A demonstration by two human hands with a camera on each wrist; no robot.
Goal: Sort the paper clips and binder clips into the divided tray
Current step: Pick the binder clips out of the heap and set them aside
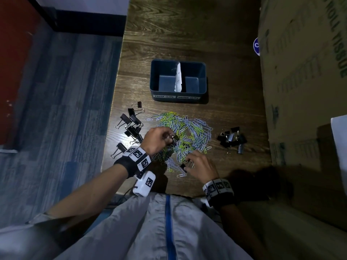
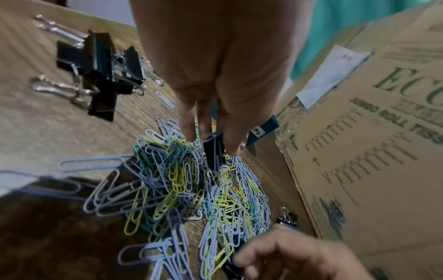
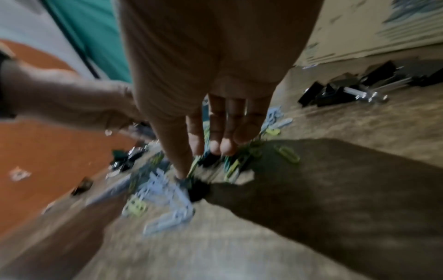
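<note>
A dark blue divided tray (image 1: 155,77) stands at mid-table, labelled PAPER CLIPS on its left half and BINDER CLIPS on its right; both halves show bare floor. A pile of coloured paper clips (image 1: 189,128) lies in front of it. My left hand (image 1: 171,136) pinches a small black binder clip (image 2: 213,149) above the pile's left side. My right hand (image 1: 187,165) grips another black binder clip (image 1: 183,167) at the pile's near edge. Loose binder clips lie in a left group (image 1: 131,124) and a right group (image 1: 232,139). The right wrist view is blurred.
A tall cardboard box (image 1: 300,91) walls off the table's right side, close to the right group of clips. The table's left edge (image 1: 110,113) drops to a blue-grey floor just beyond the left group. A white paper divider (image 1: 178,77) stands inside the tray.
</note>
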